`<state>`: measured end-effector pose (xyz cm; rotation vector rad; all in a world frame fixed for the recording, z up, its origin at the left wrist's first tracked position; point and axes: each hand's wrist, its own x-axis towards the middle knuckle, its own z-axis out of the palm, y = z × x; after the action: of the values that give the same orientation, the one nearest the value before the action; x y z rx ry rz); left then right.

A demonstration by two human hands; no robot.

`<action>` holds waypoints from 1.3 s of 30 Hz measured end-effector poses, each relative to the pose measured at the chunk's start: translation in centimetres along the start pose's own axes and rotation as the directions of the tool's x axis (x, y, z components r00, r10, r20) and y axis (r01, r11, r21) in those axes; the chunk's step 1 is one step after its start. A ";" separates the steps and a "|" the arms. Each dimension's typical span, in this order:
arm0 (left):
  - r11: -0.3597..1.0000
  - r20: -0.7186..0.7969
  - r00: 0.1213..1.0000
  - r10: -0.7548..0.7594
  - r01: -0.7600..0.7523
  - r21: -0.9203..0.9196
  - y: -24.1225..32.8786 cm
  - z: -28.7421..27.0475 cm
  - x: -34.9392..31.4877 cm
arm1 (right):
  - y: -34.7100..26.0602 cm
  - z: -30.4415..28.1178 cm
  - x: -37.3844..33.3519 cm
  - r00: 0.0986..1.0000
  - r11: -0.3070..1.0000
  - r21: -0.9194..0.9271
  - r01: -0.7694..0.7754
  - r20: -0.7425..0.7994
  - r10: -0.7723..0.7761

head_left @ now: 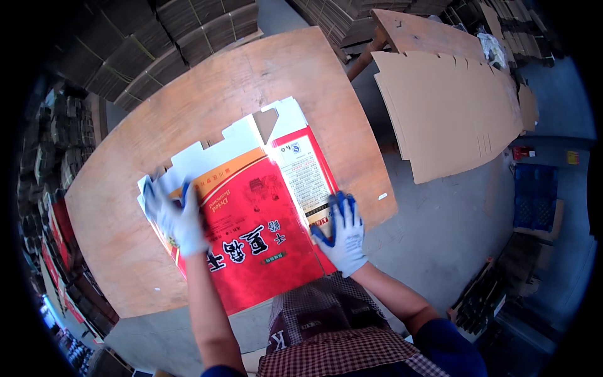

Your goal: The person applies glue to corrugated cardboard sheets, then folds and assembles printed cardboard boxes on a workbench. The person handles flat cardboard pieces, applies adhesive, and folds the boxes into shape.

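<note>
A flattened printed carton [270, 276] lies on the wooden table, mostly red, with white flaps along its far side and a white text panel towards the right. My left hand [177, 220], in a white glove with blue fingertips, is over the carton's left edge; motion blurs it, but its thumb and fingers look spread. At the right edge, my right hand [347, 242], gloved the same way, rests with fingers stretched out and the thumb on the carton. Whether other sheets lie beneath is hard to make out.
The rounded wooden table [251, 81] carries the carton. Brown cardboard sheets [452, 116] lie on a second table at the right. Tied cardboard stacks [157, 47] stand behind, with more stacks [69, 138] along the left. A blue crate [535, 198] sits at the far right.
</note>
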<state>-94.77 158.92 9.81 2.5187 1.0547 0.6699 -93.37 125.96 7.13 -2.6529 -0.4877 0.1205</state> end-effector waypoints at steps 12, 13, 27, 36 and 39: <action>0.828 0.069 0.831 -0.553 0.538 0.157 -9.4 -3.8 -13.5 | 0.9 -0.8 4.6 0.987 0.975 0.156 -0.155 0.071 0.146; 0.831 0.024 0.853 -0.522 0.502 0.241 -9.1 -3.1 -14.0 | 1.3 -1.2 5.2 0.983 0.972 0.161 -0.172 0.097 0.158; 0.951 0.186 0.982 0.035 -0.090 0.294 -6.8 -1.3 -14.4 | 10.9 -9.6 13.9 0.954 0.786 -0.591 -0.182 0.088 0.288; 0.973 0.195 0.977 -0.086 0.040 0.227 -5.3 0.1 -14.6 | 23.3 -6.0 17.6 0.936 0.859 -0.448 -0.247 0.120 0.331; 0.971 0.277 0.959 -0.060 -0.008 0.237 -4.7 -0.3 -14.8 | 19.6 -12.5 17.9 0.959 0.828 -0.526 -0.193 0.077 0.273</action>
<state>-106.74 151.32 3.51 2.6897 1.1148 0.1734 -68.37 110.77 9.75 -3.2475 -0.2578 0.3046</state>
